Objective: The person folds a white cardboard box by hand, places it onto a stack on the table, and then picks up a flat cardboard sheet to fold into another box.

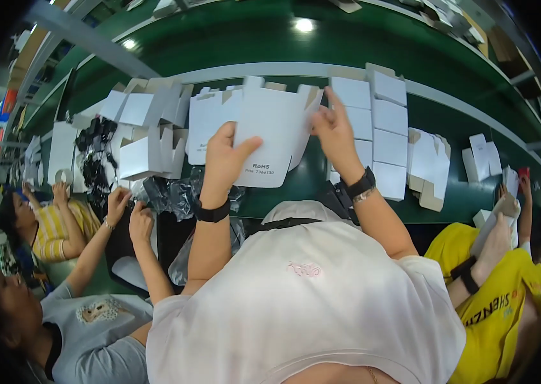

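A white folded carton point(269, 137), partly flattened and with dark print near its lower edge, is held up in front of me. My left hand point(229, 153) grips its left side, thumb across the front panel. At the carton's right side, a raised flap stands at an angle. My right hand point(336, 136) is beside that flap with the index finger stretched upward and the other fingers loosely bent. The thumb side seems to touch the flap, though slight blur hides the exact contact. Behind the carton lie more flat white cartons point(209, 125).
Stacked white boxes point(389, 137) stand to the right, with flat cartons point(429, 163) beyond them. Open white boxes point(142, 153), black adapters with cables point(97, 141) and plastic bags point(171, 195) lie left on the green table point(264, 203). People work on both sides; a co-worker's hands point(129, 214) are near.
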`<state>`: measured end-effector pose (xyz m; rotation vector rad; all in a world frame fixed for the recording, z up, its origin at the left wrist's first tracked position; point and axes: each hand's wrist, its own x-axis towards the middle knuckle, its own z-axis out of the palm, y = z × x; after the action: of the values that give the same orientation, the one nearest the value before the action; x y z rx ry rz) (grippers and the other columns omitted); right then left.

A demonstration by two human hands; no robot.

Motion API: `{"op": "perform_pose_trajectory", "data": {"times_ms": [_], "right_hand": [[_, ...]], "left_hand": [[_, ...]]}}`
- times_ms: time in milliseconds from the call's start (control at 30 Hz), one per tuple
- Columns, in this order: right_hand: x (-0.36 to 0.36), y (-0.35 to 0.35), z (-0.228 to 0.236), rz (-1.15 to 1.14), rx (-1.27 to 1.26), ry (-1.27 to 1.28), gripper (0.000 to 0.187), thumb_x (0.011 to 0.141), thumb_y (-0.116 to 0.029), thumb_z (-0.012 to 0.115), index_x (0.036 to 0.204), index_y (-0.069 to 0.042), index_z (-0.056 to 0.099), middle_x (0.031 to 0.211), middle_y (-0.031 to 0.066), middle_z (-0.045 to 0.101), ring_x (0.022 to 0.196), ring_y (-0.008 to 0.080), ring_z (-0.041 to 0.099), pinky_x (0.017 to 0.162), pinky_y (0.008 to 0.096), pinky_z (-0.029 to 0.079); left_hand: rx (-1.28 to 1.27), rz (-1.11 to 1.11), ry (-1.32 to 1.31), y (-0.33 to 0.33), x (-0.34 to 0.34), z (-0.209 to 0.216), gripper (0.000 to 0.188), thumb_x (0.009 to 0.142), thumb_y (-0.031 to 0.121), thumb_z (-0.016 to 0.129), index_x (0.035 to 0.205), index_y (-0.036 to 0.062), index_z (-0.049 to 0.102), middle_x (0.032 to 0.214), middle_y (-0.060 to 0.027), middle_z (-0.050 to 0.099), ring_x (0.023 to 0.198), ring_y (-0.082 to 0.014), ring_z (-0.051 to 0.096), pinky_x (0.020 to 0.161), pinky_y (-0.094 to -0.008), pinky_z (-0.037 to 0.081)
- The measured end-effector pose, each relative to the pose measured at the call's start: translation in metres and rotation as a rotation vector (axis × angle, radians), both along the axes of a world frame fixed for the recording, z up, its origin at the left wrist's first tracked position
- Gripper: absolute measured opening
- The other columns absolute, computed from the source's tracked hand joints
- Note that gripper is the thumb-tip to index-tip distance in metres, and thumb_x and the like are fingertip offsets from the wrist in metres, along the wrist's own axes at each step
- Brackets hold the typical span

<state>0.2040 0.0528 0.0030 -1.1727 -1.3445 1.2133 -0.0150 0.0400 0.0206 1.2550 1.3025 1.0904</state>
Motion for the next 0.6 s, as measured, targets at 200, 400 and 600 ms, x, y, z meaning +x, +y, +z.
{"op": "perform_pose_trajectory", "data": {"times_ms": [200, 400, 600], "right_hand": [[0.014, 0.004, 0.011, 0.08, 0.098, -0.278, 0.021, 0.082, -0.017, 0.06, 0.097, -0.002, 0.062, 0.068, 0.0036, 0.06, 0.064, 0.0078, 0.054, 0.057, 0.0222, 0.043], [0.026, 0.008, 0.019, 0.344, -0.215, -0.12, 0.018, 0.079, -0.016, 0.063, 0.084, 0.001, 0.065, 0.072, 0.0035, 0.062, 0.064, 0.0081, 0.055, 0.058, 0.0205, 0.043], [0.011, -0.005, 0.034, 0.263, -0.185, 0.014, 0.022, 0.079, -0.014, 0.063, 0.094, 0.002, 0.063, 0.077, 0.0031, 0.063, 0.067, 0.0067, 0.055, 0.061, 0.02, 0.043]], "left_hand": [[0.132, 0.11, 0.407, 0.001, -0.009, -0.011, 0.029, 0.073, 0.007, 0.064, 0.099, -0.0021, 0.058, 0.081, -0.014, 0.063, 0.073, -0.0178, 0.06, 0.067, -0.0298, 0.047], [0.124, -0.087, 0.274, -0.001, -0.004, 0.01, 0.081, 0.066, 0.02, 0.073, 0.133, 0.0039, 0.031, 0.115, -0.023, 0.05, 0.105, -0.0307, 0.051, 0.083, -0.0366, 0.043], [0.358, -0.219, 0.963, -0.026, 0.038, 0.001, 0.142, 0.03, 0.057, 0.082, 0.138, 0.0028, 0.008, 0.139, -0.0263, 0.013, 0.128, -0.043, 0.018, 0.099, -0.0575, 0.019]]}}
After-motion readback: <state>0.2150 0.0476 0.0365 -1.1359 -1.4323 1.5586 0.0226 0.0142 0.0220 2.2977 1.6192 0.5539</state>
